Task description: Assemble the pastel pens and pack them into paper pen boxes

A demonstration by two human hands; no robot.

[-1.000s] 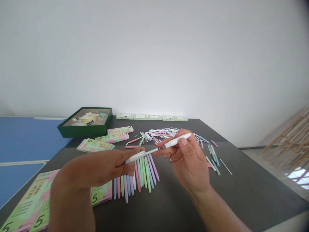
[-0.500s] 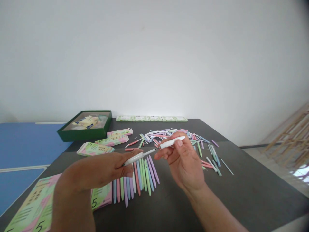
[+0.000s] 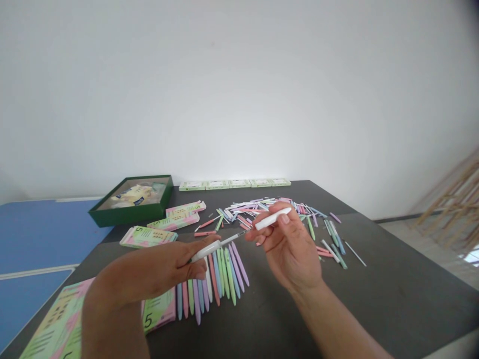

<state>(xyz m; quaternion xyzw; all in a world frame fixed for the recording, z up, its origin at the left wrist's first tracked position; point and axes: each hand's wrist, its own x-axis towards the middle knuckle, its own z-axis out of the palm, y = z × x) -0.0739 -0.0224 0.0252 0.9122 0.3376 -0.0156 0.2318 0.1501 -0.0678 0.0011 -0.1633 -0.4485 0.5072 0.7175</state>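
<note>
My left hand (image 3: pixel 149 264) is shut on a white pen barrel (image 3: pixel 205 252), just above a fanned row of pastel pens (image 3: pixel 213 284). A thin refill (image 3: pixel 232 239) runs from that barrel towards my right hand (image 3: pixel 288 244). Its fingers pinch a second white pen barrel (image 3: pixel 273 218). The refill's far end is hidden by my right fingers, so I cannot tell whether it enters that barrel. Neither hand touches the row of pens below.
A loose heap of pastel pen parts (image 3: pixel 254 212) lies on the dark table (image 3: pixel 374 279) beyond my hands. Cards printed with 5 (image 3: pixel 147 237) lie left, near a green box (image 3: pixel 130 202). Small pale green boxes (image 3: pixel 234 184) line the far edge.
Both hands still hold the same white parts, with little movement between them. The table and everything on it sit slightly lower in the view.
</note>
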